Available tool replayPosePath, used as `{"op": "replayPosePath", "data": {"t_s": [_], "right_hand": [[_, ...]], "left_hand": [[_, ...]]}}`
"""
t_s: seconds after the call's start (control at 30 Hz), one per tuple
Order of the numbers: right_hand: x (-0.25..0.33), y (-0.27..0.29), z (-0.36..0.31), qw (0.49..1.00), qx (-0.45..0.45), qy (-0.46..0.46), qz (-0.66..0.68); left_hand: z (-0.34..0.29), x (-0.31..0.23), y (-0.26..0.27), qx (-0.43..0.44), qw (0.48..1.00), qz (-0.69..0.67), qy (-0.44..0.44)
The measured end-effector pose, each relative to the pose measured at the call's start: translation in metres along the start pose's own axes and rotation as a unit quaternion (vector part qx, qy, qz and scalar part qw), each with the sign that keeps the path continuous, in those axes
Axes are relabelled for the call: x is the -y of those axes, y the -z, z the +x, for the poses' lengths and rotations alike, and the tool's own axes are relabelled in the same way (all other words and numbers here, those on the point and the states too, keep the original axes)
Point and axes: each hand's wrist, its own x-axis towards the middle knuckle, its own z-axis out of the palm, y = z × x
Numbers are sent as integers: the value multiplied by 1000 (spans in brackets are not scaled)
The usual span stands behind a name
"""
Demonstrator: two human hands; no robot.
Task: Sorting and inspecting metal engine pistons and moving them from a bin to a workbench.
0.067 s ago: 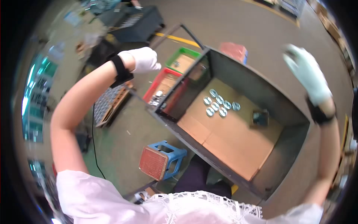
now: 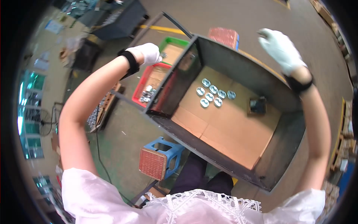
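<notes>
This looks like a factory workshop — a metal bin (image 2: 238, 56) with shiny parts (image 2: 213, 89) on cardboard (image 2: 235, 136), green (image 2: 175, 40) and red crates (image 2: 141, 88), a dark cart (image 2: 121, 25), a yellow-lined floor (image 2: 123, 145) — with boxes (image 2: 345, 146) stacked alongside.

Glare on left windows (image 2: 33, 128), shadowed bin (image 2: 231, 54), bowed edges, slight softness

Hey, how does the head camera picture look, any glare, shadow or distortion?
Head view: fisheye bends the rim of the dark bin and blackens the picture's corners; head view, far left: windows glare; head view, centre: metal rings glint and shadow dims the upper right of the cardboard; head view, top: the gloved left hand looks washed out.
</notes>
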Motion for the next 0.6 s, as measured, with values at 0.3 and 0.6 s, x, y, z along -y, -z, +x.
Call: {"op": "replayPosePath", "data": {"t_s": [0.3, 0.6], "right_hand": [[-37, -473, -90, 878, 391, -276, 16], [-51, -657, -252, 843, 450, -294, -25]], "left_hand": [[352, -112, -367, 166, 963, -176, -114], [395, -235, -551, 27, 945, -291, -145]]}}
